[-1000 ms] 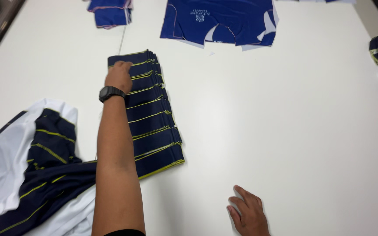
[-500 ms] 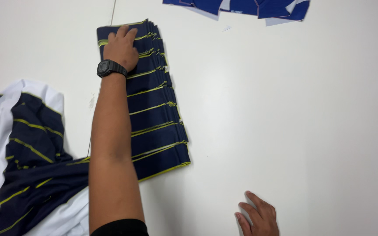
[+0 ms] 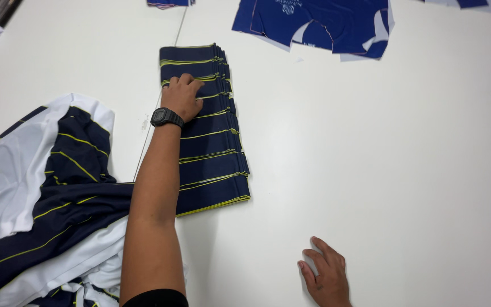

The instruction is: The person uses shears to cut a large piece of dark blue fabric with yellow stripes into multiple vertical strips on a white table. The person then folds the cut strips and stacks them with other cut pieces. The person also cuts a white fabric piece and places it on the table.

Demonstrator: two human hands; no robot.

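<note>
White and wide, the surface (image 3: 382,170) carried a long row of overlapped navy strips (image 3: 208,142) with yellow edging, running from near to far just left of centre. The left hand (image 3: 182,95) lay flat on the far part of that row, a black watch (image 3: 166,117) on the wrist. Its fingers (image 3: 191,84) were curled loosely over the strips' left edge, pressing down rather than pinching — nothing was lifted or clamped. The strips lay directly beneath the palm and fingertips, and two or three more showed beyond the fingers at the far end.

To square the row well, I judged the hand should keep even downward pressure and nudge along the left edge, so each strip kept its overlap — a hard sideways push could fan the stack apart.

The right hand (image 3: 326,277) rested on bare surface at the near right, well apart from the strips, fingers half bent and holding nothing.

At the near left a heap of white and navy striped cloth (image 3: 46,193) touched the forearm. Blue cut panels (image 3: 325,25) lay at the far edge, apart from the row.
</note>
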